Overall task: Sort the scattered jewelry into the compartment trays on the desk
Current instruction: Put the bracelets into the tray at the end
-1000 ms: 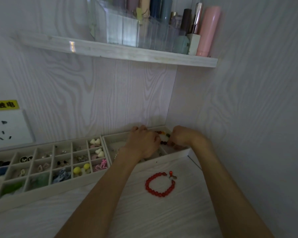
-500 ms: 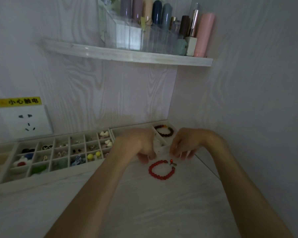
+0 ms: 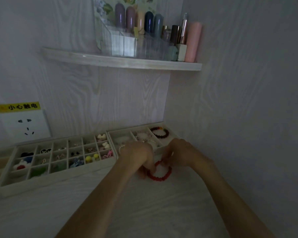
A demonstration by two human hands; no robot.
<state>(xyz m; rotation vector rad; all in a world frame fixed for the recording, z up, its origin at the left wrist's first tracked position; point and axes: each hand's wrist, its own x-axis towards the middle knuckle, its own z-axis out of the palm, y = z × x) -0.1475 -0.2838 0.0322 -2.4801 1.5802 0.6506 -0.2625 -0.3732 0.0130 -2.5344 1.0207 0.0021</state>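
A red bead bracelet lies on the white desk just in front of the trays. My left hand pinches its left side with curled fingers. My right hand pinches its upper right part; the fingertips hide the clasp. Behind the hands stands the right tray with larger compartments; a dark multicoloured bead bracelet lies in its far right compartment and pale clear pieces in the middle one. The left tray has several small compartments holding earrings and charms.
The side wall stands close on the right. A shelf with a clear organiser and bottles hangs above the trays. A wall socket with a yellow warning label sits at left. Bare desk surface lies between my forearms.
Both hands left the right tray, leaving the dark bracelet in its compartment, moved toward me and took hold of the red bracelet on the desk. The camera tilted up slightly.
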